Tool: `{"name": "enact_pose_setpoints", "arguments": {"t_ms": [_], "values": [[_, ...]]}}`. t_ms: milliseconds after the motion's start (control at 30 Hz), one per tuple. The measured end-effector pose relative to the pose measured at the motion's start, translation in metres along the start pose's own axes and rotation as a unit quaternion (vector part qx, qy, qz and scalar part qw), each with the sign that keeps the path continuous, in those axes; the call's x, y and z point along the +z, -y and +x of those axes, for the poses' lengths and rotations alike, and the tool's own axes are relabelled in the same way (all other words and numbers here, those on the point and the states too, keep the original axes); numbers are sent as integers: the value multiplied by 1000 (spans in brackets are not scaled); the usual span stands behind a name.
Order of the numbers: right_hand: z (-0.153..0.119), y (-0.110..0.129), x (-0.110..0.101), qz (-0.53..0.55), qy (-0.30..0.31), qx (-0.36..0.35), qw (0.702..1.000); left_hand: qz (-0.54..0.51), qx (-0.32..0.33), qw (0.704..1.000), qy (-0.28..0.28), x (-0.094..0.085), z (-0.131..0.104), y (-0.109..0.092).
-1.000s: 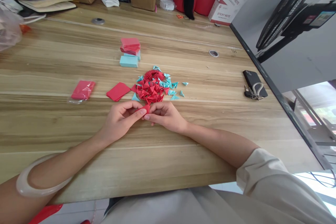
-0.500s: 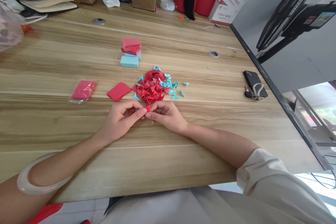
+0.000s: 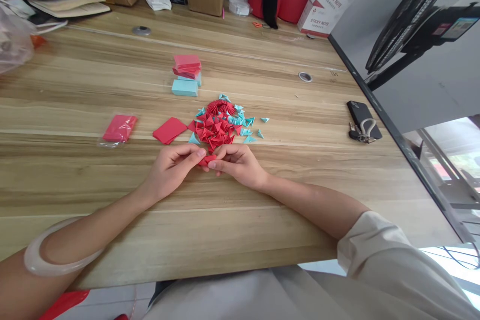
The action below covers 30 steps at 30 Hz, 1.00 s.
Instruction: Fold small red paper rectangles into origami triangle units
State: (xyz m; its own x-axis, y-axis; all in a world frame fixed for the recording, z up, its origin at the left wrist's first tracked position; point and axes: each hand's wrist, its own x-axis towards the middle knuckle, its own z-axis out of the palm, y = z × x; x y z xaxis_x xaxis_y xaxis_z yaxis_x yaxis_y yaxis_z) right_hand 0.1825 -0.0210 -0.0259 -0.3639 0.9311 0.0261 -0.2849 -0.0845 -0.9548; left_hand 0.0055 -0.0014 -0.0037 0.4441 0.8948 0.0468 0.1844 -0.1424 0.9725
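My left hand (image 3: 170,170) and my right hand (image 3: 239,164) meet at the fingertips and pinch a small folded red paper piece (image 3: 207,160) between them, just above the wooden table (image 3: 240,220). Right behind it lies a pile of folded red and light-blue paper triangles (image 3: 221,124). A flat stack of red paper squares (image 3: 169,130) rests left of the pile, close to my left hand. A pale bangle (image 3: 48,260) circles my left forearm.
A wrapped red paper pack (image 3: 119,128) lies at the left. Red and blue note pads (image 3: 186,75) are stacked farther back. Keys with a black fob (image 3: 363,121) lie at the right near the table's edge. Boxes, a notebook and red objects line the far side.
The red piece between my fingertips has turned from a small upright fold to a flatter one. Both hands stayed in place with only small finger movements.
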Motion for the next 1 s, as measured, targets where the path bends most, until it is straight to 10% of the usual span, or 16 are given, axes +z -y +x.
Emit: {"name": "enact_pose_setpoints", "arguments": {"t_ms": [1000], "values": [[-3, 2, 0, -65, -5, -9, 998, 17, -40, 999, 19, 0, 1, 2]]}}
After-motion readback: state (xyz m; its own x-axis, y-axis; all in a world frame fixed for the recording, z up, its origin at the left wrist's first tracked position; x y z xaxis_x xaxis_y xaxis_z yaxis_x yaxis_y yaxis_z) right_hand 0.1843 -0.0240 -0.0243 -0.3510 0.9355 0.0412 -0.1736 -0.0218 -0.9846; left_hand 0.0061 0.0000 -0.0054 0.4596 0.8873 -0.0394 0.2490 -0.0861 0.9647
